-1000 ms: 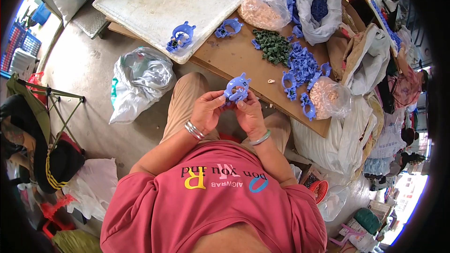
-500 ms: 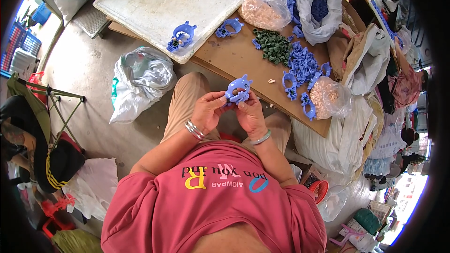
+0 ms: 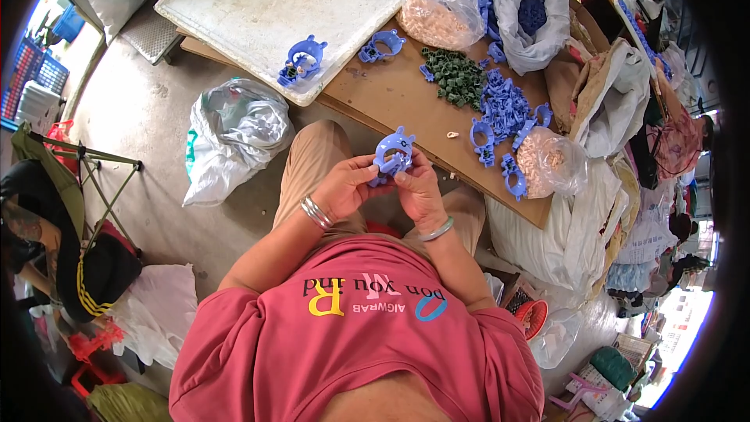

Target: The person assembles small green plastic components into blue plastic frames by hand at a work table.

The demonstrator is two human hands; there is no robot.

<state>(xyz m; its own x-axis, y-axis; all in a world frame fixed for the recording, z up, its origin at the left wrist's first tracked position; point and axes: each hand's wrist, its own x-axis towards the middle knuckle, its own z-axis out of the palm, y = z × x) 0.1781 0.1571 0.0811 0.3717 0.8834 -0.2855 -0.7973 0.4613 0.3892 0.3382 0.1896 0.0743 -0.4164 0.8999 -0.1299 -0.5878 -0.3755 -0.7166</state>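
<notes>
Between my two hands, above my lap, is a blue plastic ring-shaped piece with small ears (image 3: 394,145). Its opening shows, and its lower part is partly covered by fingers. My left hand (image 3: 350,186) pinches it from the left with thumb and fingers. On the other side my right hand (image 3: 420,190) grips its lower right, thumb toward me. A similar eared piece (image 3: 306,53) with small pale parts in it lies on the white foam board (image 3: 234,8). Another blue ring piece (image 3: 383,45) rests on the brown cardboard (image 3: 375,90) beside the board.
Dark green small parts (image 3: 453,80) and small blue parts (image 3: 506,105) are heaped on the cardboard. Clear bags of peach-coloured pieces (image 3: 441,22) lie nearby. A white sack (image 3: 512,0) holds blue parts. Left of my knees stands a silvery plastic bag (image 3: 234,141) on the floor.
The blue eared piece has been turned in my hands, so its ring opening now shows more clearly. My left hand has shifted slightly left. Everything on the cardboard stays as it was.
</notes>
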